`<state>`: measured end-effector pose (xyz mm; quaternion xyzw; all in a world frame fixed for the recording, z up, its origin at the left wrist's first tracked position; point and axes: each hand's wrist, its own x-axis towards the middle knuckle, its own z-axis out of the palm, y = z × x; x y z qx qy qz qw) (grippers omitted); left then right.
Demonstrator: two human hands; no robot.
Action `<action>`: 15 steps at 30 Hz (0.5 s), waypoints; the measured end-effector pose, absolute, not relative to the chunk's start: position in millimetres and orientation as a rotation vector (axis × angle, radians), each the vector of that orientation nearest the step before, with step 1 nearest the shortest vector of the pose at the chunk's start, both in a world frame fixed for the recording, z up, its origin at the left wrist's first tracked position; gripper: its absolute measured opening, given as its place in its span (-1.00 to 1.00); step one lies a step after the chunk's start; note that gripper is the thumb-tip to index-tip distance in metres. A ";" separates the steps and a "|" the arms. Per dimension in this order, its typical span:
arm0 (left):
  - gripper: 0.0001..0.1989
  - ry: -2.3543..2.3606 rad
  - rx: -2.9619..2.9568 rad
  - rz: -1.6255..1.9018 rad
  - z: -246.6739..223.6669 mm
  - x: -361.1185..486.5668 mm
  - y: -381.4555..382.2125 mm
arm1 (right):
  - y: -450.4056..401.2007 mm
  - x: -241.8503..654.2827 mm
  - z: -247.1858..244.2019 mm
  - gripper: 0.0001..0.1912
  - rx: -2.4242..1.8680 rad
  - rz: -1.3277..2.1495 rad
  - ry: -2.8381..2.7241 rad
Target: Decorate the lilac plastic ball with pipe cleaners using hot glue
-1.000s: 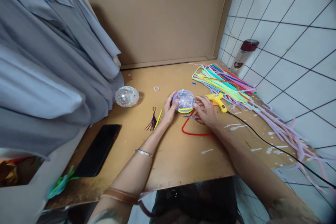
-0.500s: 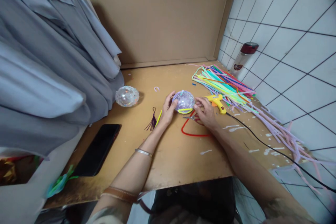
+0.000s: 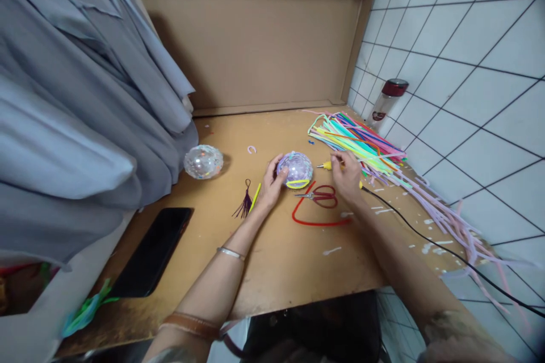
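A clear ball point(image 3: 300, 167) with a purple-tinted rim and a short yellow pipe cleaner point(image 3: 297, 184) along its near side rests in my left hand point(image 3: 272, 182), which is closed round its left side. My right hand point(image 3: 347, 174) is over the yellow glue gun point(image 3: 327, 165), its fingers closed on the body and hiding most of it; the nozzle points left toward the ball. Just below the ball lie red-handled scissors point(image 3: 324, 197) and a bent red pipe cleaner point(image 3: 317, 223). Beside my left hand are a dark tassel point(image 3: 246, 202) and a yellow pipe cleaner piece point(image 3: 255, 197).
A second clear ball point(image 3: 204, 161) sits at the left. Many coloured pipe cleaners point(image 3: 355, 139) are heaped at the back right, near a bottle point(image 3: 385, 103) by the tiled wall. A phone point(image 3: 152, 252) lies front left; the glue gun's black cord point(image 3: 419, 227) runs right.
My right hand has left the ball and moved right onto the glue gun, uncovering the scissors. My left hand still holds the ball. The view has shifted slightly.
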<state>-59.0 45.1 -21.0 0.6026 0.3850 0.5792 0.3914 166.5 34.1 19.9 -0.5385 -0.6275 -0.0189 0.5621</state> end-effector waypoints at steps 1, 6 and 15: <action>-0.41 0.970 1.541 1.464 -21.1 -58.9 45.0 | 44.4 173.1 22.5 -0.82 -1.297 -0.068 -1.504; -0.42 0.964 1.541 1.440 -20.9 -59.3 45.0 | 90.7 205.5 29.1 -0.87 -1.533 -0.093 -1.549; -0.41 0.928 1.526 1.451 -22.5 -60.7 45.0 | 85.5 239.1 63.5 -0.79 -1.485 0.055 -1.706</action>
